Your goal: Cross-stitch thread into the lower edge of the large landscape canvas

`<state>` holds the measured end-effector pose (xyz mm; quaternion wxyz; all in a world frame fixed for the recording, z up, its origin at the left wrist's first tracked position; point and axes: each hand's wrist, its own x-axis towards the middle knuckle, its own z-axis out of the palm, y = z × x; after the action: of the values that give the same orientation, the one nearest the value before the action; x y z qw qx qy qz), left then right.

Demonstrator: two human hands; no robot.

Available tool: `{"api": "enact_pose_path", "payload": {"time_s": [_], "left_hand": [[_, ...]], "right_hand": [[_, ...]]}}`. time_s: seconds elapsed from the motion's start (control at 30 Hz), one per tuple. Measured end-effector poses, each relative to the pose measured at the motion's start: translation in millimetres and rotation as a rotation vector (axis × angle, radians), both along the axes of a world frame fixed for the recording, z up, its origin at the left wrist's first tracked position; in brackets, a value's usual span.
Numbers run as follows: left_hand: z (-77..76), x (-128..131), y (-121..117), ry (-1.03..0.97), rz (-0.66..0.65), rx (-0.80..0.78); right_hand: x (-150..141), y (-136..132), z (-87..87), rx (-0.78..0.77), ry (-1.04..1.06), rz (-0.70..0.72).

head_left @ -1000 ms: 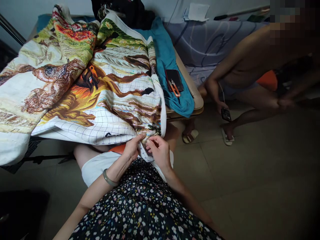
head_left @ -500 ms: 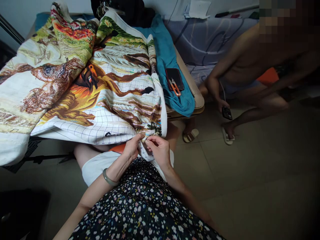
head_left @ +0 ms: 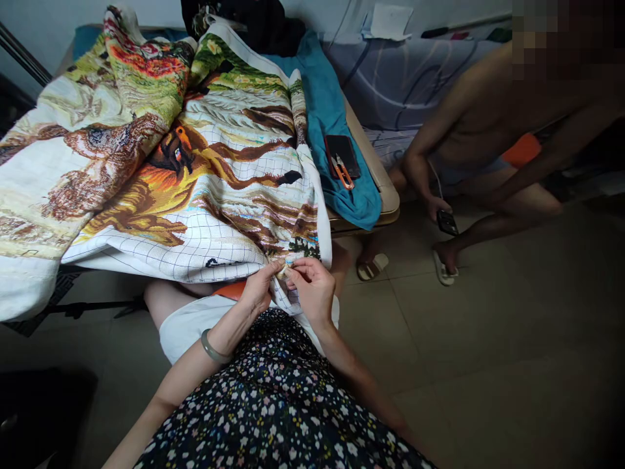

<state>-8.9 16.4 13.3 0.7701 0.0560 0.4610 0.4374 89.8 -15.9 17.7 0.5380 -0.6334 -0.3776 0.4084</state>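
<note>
A large cross-stitch cloth (head_left: 219, 228) with brown, orange and green horse figures and a printed grid spreads over the table and hangs off its near edge. My left hand (head_left: 261, 284) grips the bunched lower edge of this cloth between thumb and fingers. Close beside it, my right hand (head_left: 315, 286) has thumb and forefinger pinched together at the cloth's surface. Whatever lies in that pinch is too small to make out. Thread snips (head_left: 343, 172) with orange handles rest on a dark phone (head_left: 347, 151) to the right of the cloth.
A teal cloth (head_left: 312, 98) lies under the phone along the table edge (head_left: 385, 195). On the right another person (head_left: 469, 117) sits holding a black device (head_left: 446, 223) with a cable. Dark bundled fabric (head_left: 263, 23) is at the back.
My right hand has shifted slightly up and right, its fingers still pinched at the cloth. The cloth's right border has moved a little to the right. My left hand stays about where it was.
</note>
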Motion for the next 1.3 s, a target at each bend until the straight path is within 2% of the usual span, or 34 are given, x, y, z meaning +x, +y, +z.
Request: {"api": "enact_pose_path", "payload": {"time_s": [0.13,0.27,0.43,0.63,0.77,0.83,0.93,1.07,1.17,1.3], "left_hand": [[-3.0,-1,-1,-0.041,-0.012,0.022],[-8.3,-2,-1,-0.039,-0.039,0.026],[-13.0,-2,-2,-0.009,0.003,0.034],[-15.1,-2,-7,-0.050,-0.030,0.028],[-16.5,-3,-7,-0.003,-0.020,0.019],[-16.0,-3,-6,0.010,-0.023,-0.004],[-14.1,-3,-5,-0.007,-0.011,-0.031],[-13.3,-2,-5,-0.007,0.030,-0.011],[-13.7,-1,-6,-0.007,0.037,0.004],[-12.2,-1,-5,-0.025,0.031,-0.007]], "right_hand": [[3,0,1.4,0.021,-0.054,0.074],[3,2,0.5,0.031,-0.055,0.058],[3,6,0.2,0.041,-0.078,0.104],[16,10,6.2,-0.033,-0.339,0.259],[24,16,10.0,-0.113,-0.243,0.315],[32,20,14.6,-0.098,-0.100,0.236],[50,27,27.3,0.023,0.179,0.082],[80,31,46.3,0.218,0.480,0.043],[90,29,51.0,0.381,0.472,-0.056],[82,21,43.8,0.411,0.291,-0.150]]}}
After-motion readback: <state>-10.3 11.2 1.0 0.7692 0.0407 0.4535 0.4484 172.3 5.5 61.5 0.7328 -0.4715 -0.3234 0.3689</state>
